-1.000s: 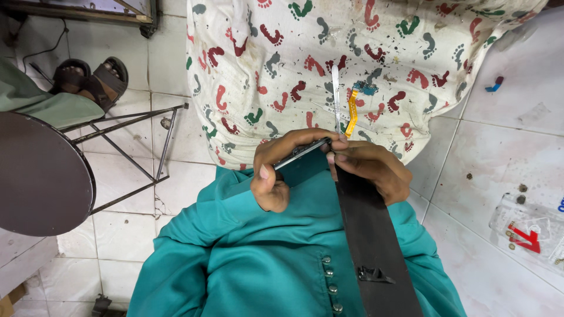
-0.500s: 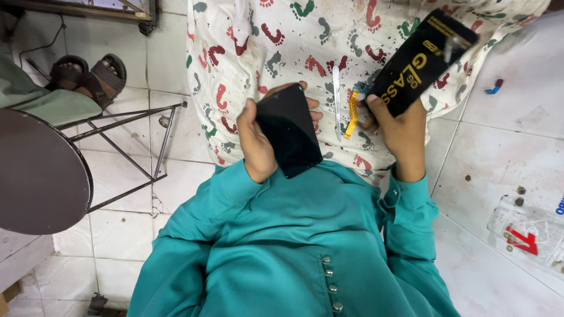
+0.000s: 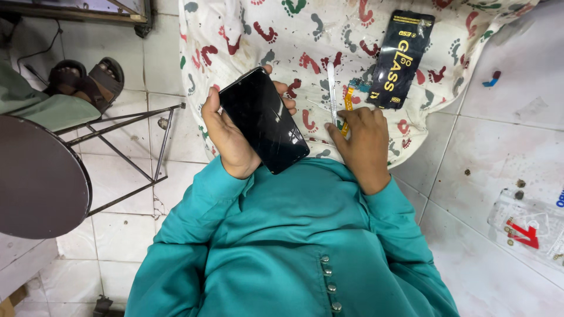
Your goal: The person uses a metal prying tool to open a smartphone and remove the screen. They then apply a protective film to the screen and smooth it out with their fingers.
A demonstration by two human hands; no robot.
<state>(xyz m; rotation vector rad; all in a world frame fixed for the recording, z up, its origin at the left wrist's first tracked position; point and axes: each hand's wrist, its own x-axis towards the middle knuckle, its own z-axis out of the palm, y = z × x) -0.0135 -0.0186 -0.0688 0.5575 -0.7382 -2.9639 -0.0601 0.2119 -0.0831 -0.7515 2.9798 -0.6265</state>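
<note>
My left hand (image 3: 226,132) holds a black phone (image 3: 263,120) with a cracked screen, tilted, over a white cloth (image 3: 305,41) printed with coloured footprints. My right hand (image 3: 361,141) rests on the cloth, fingers down on or beside a silver pair of tweezers (image 3: 332,91) and an orange flex cable (image 3: 348,105); I cannot tell whether it grips them. A black packet with gold lettering (image 3: 400,58) lies on the cloth beyond my right hand. Teal sleeves cover both arms.
A round dark stool (image 3: 35,182) on a metal frame stands at the left. Another person's sandalled feet (image 3: 85,79) are at the upper left. A clear plastic packet (image 3: 529,229) lies on the white floor tiles at the right.
My right hand has put the black packet down on the cloth and dropped to the tweezers. My left hand has kept the phone and turned its screen up.
</note>
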